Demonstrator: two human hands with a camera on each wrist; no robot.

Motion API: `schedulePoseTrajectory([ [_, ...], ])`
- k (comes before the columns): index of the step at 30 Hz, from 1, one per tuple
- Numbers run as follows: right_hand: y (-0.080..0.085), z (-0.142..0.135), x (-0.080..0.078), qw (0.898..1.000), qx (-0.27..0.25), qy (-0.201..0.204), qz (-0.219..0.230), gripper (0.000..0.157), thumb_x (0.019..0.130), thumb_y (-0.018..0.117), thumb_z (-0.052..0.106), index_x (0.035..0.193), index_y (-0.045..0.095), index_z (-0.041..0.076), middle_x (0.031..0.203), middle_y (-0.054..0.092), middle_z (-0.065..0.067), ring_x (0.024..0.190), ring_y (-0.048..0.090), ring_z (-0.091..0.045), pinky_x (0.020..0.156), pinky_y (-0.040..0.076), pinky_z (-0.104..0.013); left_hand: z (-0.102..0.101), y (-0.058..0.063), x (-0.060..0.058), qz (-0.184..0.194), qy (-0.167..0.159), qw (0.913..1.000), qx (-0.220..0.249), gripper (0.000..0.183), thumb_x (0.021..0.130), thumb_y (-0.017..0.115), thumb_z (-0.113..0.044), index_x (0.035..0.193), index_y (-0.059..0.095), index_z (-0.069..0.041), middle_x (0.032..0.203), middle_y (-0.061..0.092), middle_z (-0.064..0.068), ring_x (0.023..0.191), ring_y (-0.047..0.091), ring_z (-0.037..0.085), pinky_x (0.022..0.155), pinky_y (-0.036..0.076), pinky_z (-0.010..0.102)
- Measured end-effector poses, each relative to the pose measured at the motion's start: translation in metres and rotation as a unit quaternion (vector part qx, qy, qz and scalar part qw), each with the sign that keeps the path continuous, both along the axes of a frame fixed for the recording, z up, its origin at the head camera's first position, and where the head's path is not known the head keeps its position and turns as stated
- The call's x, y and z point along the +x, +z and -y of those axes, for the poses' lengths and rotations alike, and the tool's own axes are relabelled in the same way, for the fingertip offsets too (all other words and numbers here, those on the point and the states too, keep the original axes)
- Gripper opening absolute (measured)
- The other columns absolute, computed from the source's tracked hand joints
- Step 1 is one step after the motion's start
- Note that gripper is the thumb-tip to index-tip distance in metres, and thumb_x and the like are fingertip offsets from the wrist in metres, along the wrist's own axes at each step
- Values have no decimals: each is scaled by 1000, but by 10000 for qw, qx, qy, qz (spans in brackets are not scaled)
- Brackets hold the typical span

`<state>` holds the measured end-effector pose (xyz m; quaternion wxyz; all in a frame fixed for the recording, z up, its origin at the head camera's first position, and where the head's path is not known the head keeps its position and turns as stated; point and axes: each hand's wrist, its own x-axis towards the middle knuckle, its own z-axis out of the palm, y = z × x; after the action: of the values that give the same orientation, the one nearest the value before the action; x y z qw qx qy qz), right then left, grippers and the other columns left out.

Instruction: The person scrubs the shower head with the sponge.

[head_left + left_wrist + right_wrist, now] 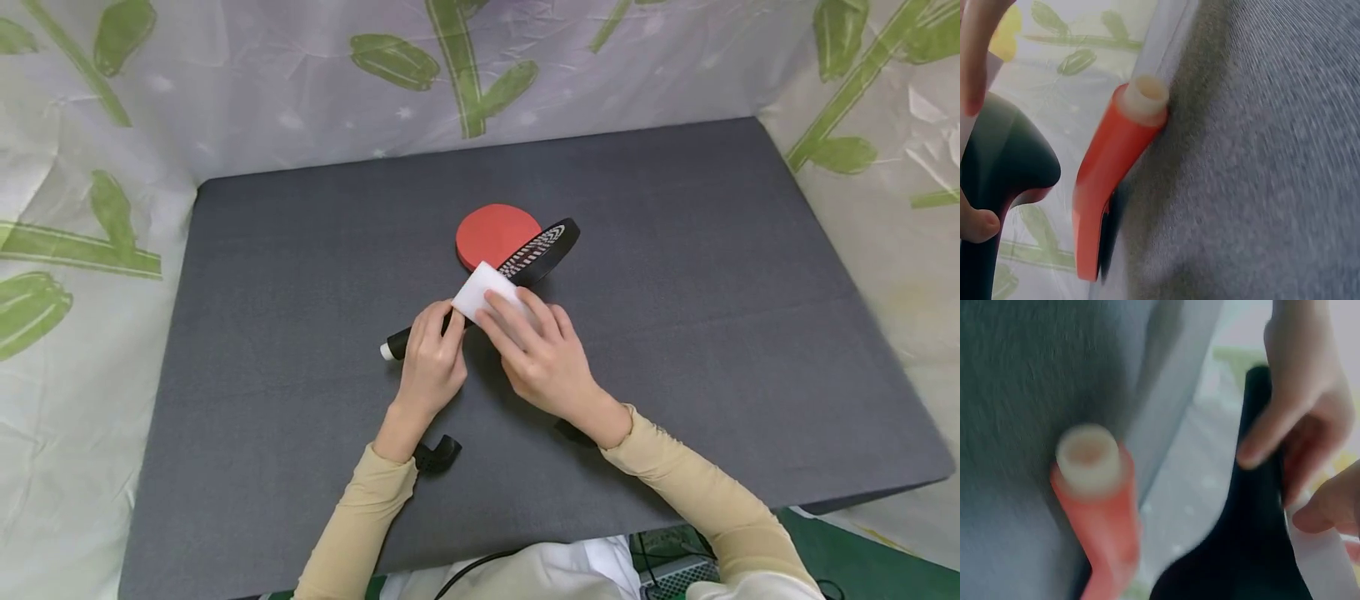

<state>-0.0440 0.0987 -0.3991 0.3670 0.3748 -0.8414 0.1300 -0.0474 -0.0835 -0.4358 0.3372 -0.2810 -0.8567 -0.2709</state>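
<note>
My left hand (432,362) grips the black handle of a paddle (542,252), which slants up to the right above the table. White patterning shows on its black face, and the handle ends in a white tip. My right hand (543,358) holds a white sponge block (480,287) against the paddle, near where handle meets head. Behind them a red paddle (491,232) lies on the table, its handle hidden in the head view. Both wrist views show that red handle (1116,147) with its pale hollow end. The right wrist view shows the sponge (1325,565) beside the black paddle (1235,544).
A dark grey cloth covers the table (285,275). Pale curtains with green leaf prints (300,100) stand around its back and sides. A black curved piece (438,456) is at the left wrist. A dark cable (480,567) crosses the person's lap.
</note>
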Motion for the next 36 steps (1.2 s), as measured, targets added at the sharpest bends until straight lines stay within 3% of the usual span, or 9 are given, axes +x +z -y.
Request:
schedulePoseTrajectory([
  [4, 7, -8, -8, 9984, -525, -190, -86, 40, 81, 54, 6, 120, 61, 9, 129, 53, -12, 116, 46, -38, 78, 41, -48, -1, 1, 0, -32, 111, 9999, 6, 29, 83, 58, 7, 112, 58, 12, 104, 56, 26, 94, 54, 38, 86, 45, 47],
  [10, 19, -19, -21, 9857, -1603, -514, 6, 44, 77, 55, 1, 120, 60, 8, 130, 49, -17, 116, 40, -43, 88, 35, -57, 1, 1, 1, 44, 178, 9997, 130, 34, 83, 59, 7, 116, 57, 10, 104, 56, 26, 95, 54, 38, 87, 45, 46],
  [13, 17, -15, -20, 9880, -1513, -303, -4, 43, 77, 55, 1, 119, 61, 7, 129, 50, -18, 116, 40, -44, 88, 35, -56, 1, 1, 2, 64, 157, 9997, 171, 32, 84, 58, 7, 116, 57, 11, 105, 56, 26, 96, 54, 38, 88, 44, 46],
  [20, 1, -1, -10, 9981, -244, 300, -472, 43, 78, 57, 4, 121, 61, 10, 129, 54, -9, 115, 47, -35, 76, 40, -45, 0, 4, 4, 60, -33, 9994, 336, 30, 79, 64, 10, 108, 59, 13, 104, 55, 27, 95, 54, 40, 85, 45, 48],
  [23, 4, -2, -13, 9967, -403, 311, -639, 44, 77, 60, 3, 120, 62, 12, 126, 56, -8, 114, 48, -34, 78, 40, -44, -1, 5, 6, 164, -202, 9975, 658, 34, 78, 64, 10, 111, 57, 14, 104, 54, 28, 94, 54, 39, 83, 46, 47],
  [26, 11, -5, -19, 9923, -1034, 290, -609, 41, 77, 62, 3, 117, 63, 13, 125, 56, -10, 115, 47, -36, 81, 38, -47, -3, 5, 7, 413, -456, 9911, 1181, 40, 79, 64, 11, 117, 55, 13, 106, 55, 26, 95, 55, 36, 82, 48, 44],
  [29, 19, -11, -27, 9804, -1942, 254, -206, 37, 78, 60, 4, 114, 62, 10, 127, 52, -15, 116, 44, -38, 85, 35, -51, -4, 3, 9, 645, -729, 9806, 1703, 45, 77, 65, 12, 121, 54, 12, 108, 56, 25, 96, 57, 33, 80, 50, 40],
  [32, 27, -20, -36, 9575, -2860, 217, 313, 35, 79, 59, 6, 114, 57, 5, 129, 45, -20, 118, 40, -37, 89, 34, -50, -4, 3, 10, 750, -971, 9692, 2134, 48, 74, 67, 15, 120, 54, 12, 107, 57, 24, 96, 58, 32, 81, 50, 38],
  [36, 26, -26, -42, 9298, -3624, 266, 584, 39, 77, 59, 2, 114, 51, -1, 126, 40, -27, 120, 36, -37, 94, 33, -49, -3, 7, 10, 1017, -1448, 9411, 2883, 50, 71, 66, 21, 119, 53, 16, 108, 57, 27, 99, 57, 32, 88, 47, 33],
])
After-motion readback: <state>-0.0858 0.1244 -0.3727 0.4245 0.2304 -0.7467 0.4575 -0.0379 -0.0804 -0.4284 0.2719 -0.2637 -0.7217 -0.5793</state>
